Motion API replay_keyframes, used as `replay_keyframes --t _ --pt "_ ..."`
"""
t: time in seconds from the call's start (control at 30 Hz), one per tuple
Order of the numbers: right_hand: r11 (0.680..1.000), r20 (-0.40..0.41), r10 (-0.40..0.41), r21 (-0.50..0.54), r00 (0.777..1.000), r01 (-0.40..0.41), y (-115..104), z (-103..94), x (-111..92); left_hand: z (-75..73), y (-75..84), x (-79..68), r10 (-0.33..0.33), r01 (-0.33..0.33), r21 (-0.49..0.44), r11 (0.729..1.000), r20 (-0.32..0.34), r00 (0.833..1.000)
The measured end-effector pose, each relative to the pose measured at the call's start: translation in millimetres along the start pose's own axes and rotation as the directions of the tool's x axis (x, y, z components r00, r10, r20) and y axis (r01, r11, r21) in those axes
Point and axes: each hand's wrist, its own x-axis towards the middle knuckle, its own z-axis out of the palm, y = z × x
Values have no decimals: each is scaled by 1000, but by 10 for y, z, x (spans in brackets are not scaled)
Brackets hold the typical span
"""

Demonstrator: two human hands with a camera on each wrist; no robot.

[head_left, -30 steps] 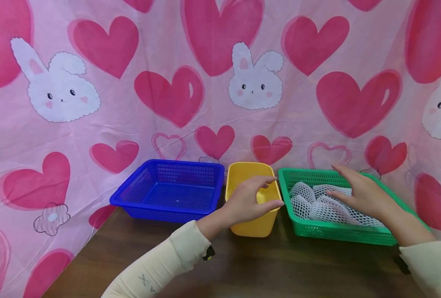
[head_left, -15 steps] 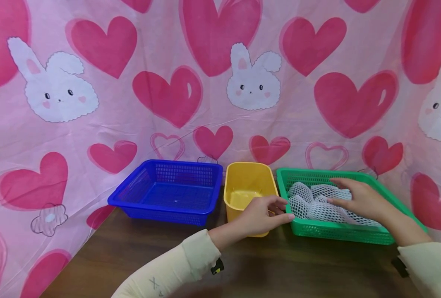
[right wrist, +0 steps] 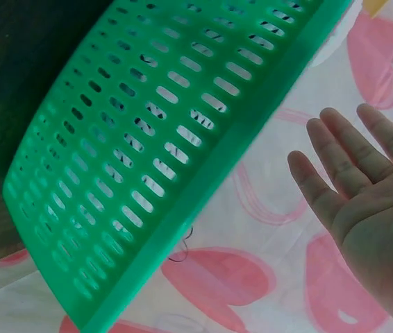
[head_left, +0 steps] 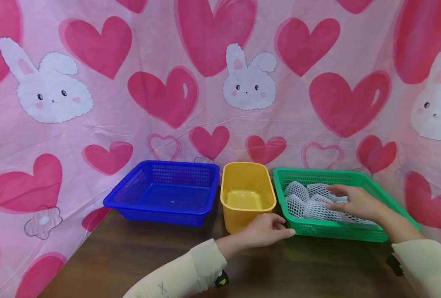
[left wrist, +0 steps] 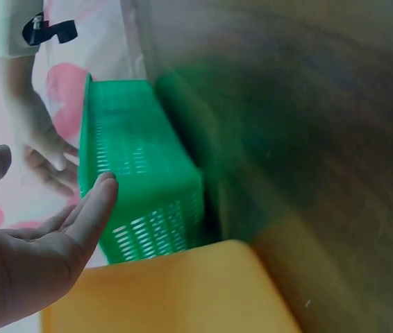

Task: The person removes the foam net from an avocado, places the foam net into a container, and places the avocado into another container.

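Since the earlier frame, the left hand [head_left: 267, 229] has dropped from over the yellow bin [head_left: 237, 217] to its near side, by the front corner of the green basket [head_left: 339, 231]. Its fingers are relaxed, thumb apart, nothing held. The right hand [head_left: 358, 203], fingers and thumb parted, holds nothing; white netted pieces [head_left: 319, 209] lie below and left of it, inside the basket. Step judged: reaching. A grasp would call for lowering the right hand and curling its fingers.
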Motion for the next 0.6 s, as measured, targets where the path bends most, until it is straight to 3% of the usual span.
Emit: replay_keyframes --t 0.13,0.23,0.43,0.6 --pt "999 45 9 31 999 -11 30 43 17 76 -55 50 -95 94 -101 991 -5 995" --pt "997 89 23 65 996 -29 60 62 33 155 -96 86 -134 128 -226 966 -9 991" --pt "995 160 20 93 987 -35 118 91 64 306 -163 162 -131 113 -445 888 -10 991" --pt "992 206 37 110 978 -61 141 124 91 404 -174 232 -125 75 -561 824 -50 991"
